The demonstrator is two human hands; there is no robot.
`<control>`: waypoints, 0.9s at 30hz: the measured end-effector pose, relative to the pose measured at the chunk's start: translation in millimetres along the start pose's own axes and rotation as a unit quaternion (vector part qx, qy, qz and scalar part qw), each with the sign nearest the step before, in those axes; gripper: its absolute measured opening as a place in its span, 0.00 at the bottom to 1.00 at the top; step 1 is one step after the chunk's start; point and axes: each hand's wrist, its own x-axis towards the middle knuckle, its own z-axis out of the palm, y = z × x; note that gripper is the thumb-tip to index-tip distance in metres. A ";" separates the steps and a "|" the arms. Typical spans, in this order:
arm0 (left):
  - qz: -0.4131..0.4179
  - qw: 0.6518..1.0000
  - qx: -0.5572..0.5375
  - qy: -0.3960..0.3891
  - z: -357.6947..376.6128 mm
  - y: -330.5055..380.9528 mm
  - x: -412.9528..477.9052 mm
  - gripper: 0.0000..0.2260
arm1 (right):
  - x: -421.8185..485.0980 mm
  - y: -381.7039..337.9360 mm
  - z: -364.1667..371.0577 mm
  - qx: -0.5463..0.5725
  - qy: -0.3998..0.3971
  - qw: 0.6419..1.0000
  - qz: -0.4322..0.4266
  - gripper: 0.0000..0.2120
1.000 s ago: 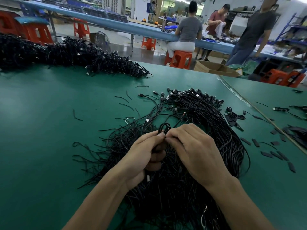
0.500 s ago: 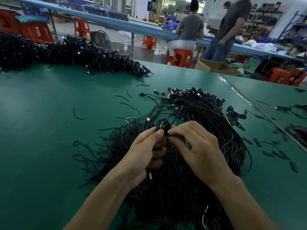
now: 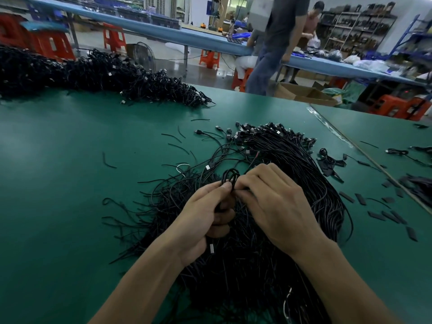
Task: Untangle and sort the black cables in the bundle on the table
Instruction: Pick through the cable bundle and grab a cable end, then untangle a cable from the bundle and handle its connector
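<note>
Left hand [image 3: 203, 216] and right hand [image 3: 275, 206] are together, fingertips touching over the middle of the bundle [image 3: 311, 183]; left thumb and forefinger pinch the base of a small coiled cable [image 3: 230, 176], whose loops stick up above the thumb; the lower left fingers are curled round strands running down from it; which strands, cannot tell. The right hand is knuckles-up with fingers curled in at the same coil, pinching it just beside the left thumb; its fingertips are mostly hidden under its own back. A small pale tag on a cable shows below the left palm.

The bundle lies on the green table [image 3: 70, 183] under and around both forearms, cut off at the bottom edge; plug ends [image 3: 268, 129] fan out at its far side and loose ends splay to the left; single cables inside the mass are impossible to separate.

Short black offcuts [image 3: 174, 137] lie scattered beyond it; flat black strips [image 3: 388, 216] lie to the right, near another dark pile [image 3: 418, 185] cut off by the frame edge.

A second long heap of cables [image 3: 105, 76] runs along the far left of the table, its left end out of frame.

Beyond the table stands a person [image 3: 275, 43], head cut off; orange stools [image 3: 209, 58] and a cardboard box [image 3: 304, 94] are blurry.
</note>
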 end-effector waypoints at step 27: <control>0.251 0.926 0.265 0.098 -10.5 -11.6 5.1 0.08 | -2.2 -27.7 11.2 0.559 0.033 0.742 0.368 0.08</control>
